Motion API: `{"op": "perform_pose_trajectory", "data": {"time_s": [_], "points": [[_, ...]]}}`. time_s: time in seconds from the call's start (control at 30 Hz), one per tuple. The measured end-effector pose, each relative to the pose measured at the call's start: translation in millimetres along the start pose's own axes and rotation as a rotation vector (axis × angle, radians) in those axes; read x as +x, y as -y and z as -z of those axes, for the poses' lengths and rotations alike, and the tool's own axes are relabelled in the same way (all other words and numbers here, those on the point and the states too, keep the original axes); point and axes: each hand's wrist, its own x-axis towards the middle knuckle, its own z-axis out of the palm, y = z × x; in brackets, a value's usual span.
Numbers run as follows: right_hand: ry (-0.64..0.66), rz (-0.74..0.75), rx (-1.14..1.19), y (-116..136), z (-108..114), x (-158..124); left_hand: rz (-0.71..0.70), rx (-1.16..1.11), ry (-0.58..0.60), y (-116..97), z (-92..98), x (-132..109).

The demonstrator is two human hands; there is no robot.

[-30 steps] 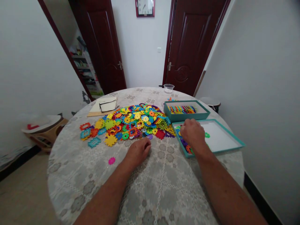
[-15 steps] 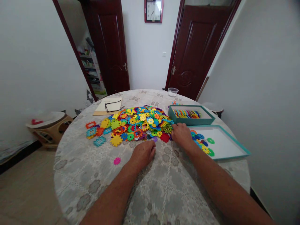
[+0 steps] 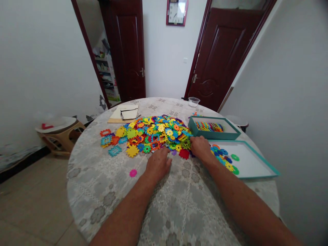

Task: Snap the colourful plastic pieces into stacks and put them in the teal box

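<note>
A heap of colourful plastic gear-shaped pieces (image 3: 151, 133) covers the middle of a round table (image 3: 179, 205) with a lace-patterned cloth. My left hand (image 3: 159, 164) rests on the cloth at the heap's near edge, fingers curled loosely, nothing visible in it. My right hand (image 3: 201, 147) lies at the heap's right edge beside a red piece (image 3: 183, 153), its fingers bent down onto the pieces. What they hold, if anything, is hidden. Right of it a teal box lid (image 3: 256, 164) holds several loose pieces (image 3: 224, 159).
A teal box (image 3: 200, 131) with pieces stacked in a row stands behind the lid. A lone pink piece (image 3: 133, 173) lies near the left forearm. Glasses on a notebook (image 3: 125, 113) and a clear cup (image 3: 193, 101) sit at the far side. A low stool (image 3: 57, 135) stands left.
My right hand left the box lid and moved left to the heap's right edge. My left hand edged forward towards the heap. The camera view shifted slightly.
</note>
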Motion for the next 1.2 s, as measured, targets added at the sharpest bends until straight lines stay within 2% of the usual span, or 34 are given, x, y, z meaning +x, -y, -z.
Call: {"op": "perform_pose_trajectory", "data": {"time_s": [0.1,0.27,0.4,0.5,0.63,0.73,0.8,0.9,1.03,1.13,1.2], "points": [[-0.003,0.052,0.01,12,3,-16,-0.014,0.021,0.007,0,-0.5,-1],[-0.063,0.196,0.105,46,-1,-54,-0.02,0.051,0.027,-8,1.2,-3],[-0.217,0.275,0.354,60,-5,-66,0.011,0.077,0.012,-11,4.8,-4],[-0.315,0.189,0.393,55,-8,-62,0.032,0.113,-0.015,-8,5.6,-4],[-0.238,0.029,0.287,44,-15,-59,0.023,0.13,-0.004,-3,3.8,-4],[-0.188,-0.031,0.278,43,-22,-64,-0.003,0.122,0.012,-2,2.8,-5],[-0.168,-0.01,0.331,46,-26,-67,-0.019,0.12,0.031,-3,3.6,-5],[-0.169,0.118,0.542,50,-26,-67,-0.021,0.139,0.065,-4,6.3,-6],[-0.265,0.252,0.857,41,-15,-59,-0.014,0.178,0.073,-5,8.7,-6],[-0.275,0.238,0.838,20,-5,-57,-0.001,0.17,0.07,-5,9.7,-5],[-0.158,0.231,0.727,6,-1,-61,0.012,0.141,0.076,-5,10.6,-3]]}}
